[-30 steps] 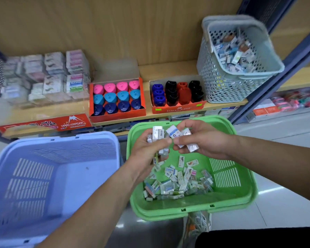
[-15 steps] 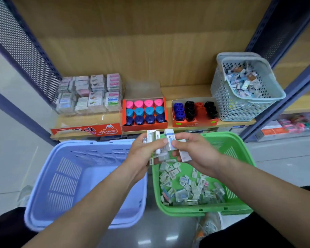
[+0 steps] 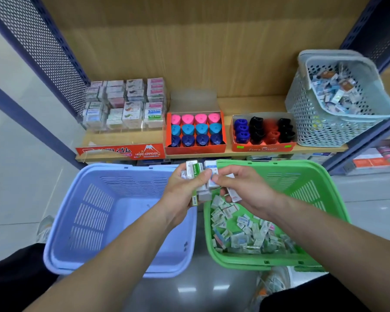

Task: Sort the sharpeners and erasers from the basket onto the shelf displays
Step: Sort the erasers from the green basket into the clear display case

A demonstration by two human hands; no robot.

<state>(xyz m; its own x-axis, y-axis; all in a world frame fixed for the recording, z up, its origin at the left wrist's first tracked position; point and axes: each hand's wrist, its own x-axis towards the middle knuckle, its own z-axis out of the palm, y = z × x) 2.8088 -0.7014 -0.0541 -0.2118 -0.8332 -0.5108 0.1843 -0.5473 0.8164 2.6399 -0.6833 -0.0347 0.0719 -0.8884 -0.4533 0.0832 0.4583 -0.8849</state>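
Both hands, left (image 3: 185, 190) and right (image 3: 243, 188), clutch boxed erasers (image 3: 195, 171), partly hidden.

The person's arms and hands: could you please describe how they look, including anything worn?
Both forearms are bare up to the frame's edge, with no sleeves visible. The left hand and right hand wear no gloves, and I see no rings, watch or bracelet.

Your left hand (image 3: 185, 188) grips a bundle of boxed erasers (image 3: 195, 174); your right hand (image 3: 241, 188) pinches more against it. Below your fingers lies the green basket (image 3: 306, 176) of loose erasers; the blue basket (image 3: 81, 199) sits left of them.
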